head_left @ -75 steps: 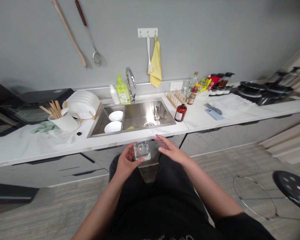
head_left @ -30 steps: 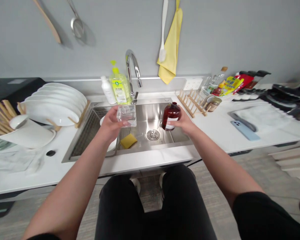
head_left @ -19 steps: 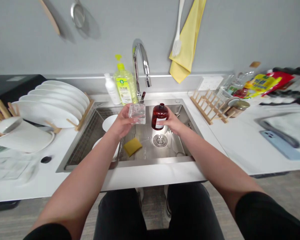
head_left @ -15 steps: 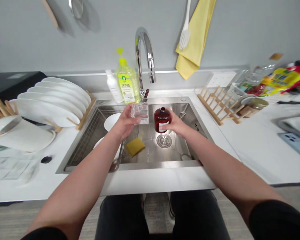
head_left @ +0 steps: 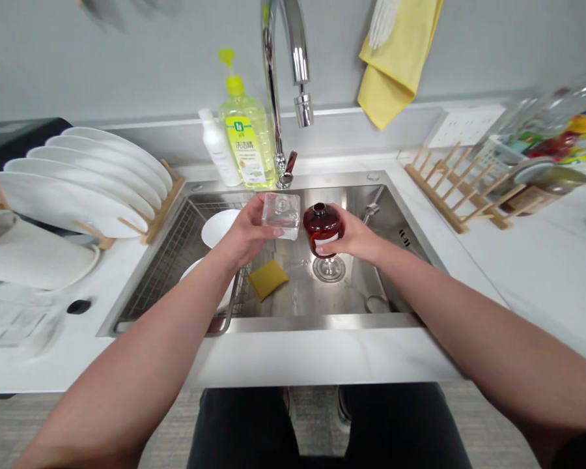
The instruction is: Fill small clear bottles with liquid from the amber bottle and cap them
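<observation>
Above the steel sink, my left hand grips a clear square glass bottle by its left side. My right hand is wrapped round the right side of a dark red-brown bottle with a white label and an open round mouth. The two bottles are held side by side, a small gap between them. Below them, on the sink floor, lies a yellow sponge. Near the red-brown bottle's base is the round drain.
A chrome faucet arches behind the bottles, beside a green dish soap bottle and a white bottle. White bowls sit in a wire basket at the sink's left. Plates stand racked at left; a wooden rack is at right.
The view has shifted closer and lower, so the faucet and soap bottle appear larger. Both hands keep their bottles, which still hang over the sink.
</observation>
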Available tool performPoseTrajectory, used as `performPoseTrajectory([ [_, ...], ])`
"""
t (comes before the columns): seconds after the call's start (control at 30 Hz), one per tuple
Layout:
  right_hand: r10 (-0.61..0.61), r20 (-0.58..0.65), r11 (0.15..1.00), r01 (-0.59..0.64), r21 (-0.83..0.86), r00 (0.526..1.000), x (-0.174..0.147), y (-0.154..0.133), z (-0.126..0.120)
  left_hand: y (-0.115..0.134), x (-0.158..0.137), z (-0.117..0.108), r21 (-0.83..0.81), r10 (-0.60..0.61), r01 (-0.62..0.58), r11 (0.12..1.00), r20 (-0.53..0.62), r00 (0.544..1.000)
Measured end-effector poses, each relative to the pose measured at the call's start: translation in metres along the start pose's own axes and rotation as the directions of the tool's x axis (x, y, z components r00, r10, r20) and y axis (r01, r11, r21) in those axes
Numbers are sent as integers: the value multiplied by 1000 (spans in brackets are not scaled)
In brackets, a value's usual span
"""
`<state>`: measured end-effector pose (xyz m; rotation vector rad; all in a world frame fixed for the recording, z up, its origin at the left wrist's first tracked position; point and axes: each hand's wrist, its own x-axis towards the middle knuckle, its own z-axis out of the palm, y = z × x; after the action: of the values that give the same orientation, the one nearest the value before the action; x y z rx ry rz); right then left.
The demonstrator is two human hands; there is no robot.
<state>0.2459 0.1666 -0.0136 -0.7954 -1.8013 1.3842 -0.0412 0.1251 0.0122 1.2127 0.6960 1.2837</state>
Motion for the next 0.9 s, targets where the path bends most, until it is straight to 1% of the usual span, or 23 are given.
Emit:
performPoseTrajectory([
  [0.23, -18, -37, 996, 14, -88, 999, 3, 9, -2, -9, 1, 0, 19, 5, -5, 1000, 3, 1000],
  [0.43, -2, -27, 996, -1, -92, 1000, 6, 15, -4, -12, 2, -3, 59, 1, 0, 998, -2, 1000],
  [0.6, 6, -50, 993, -12, -120, 999, 6, 14, -6, -10, 0, -2, 72, -2, 4, 997, -31, 1000],
  [0.7, 20, -54, 990, -27, -137, 998, 5, 12, -6, -10, -1, -1, 86, 5, -3, 996, -29, 1000],
  [0.9, 6, -37, 980, -13, -199, 999, 5, 10, -8, -11, 0, -2, 81, -4, 6, 997, -20, 1000],
])
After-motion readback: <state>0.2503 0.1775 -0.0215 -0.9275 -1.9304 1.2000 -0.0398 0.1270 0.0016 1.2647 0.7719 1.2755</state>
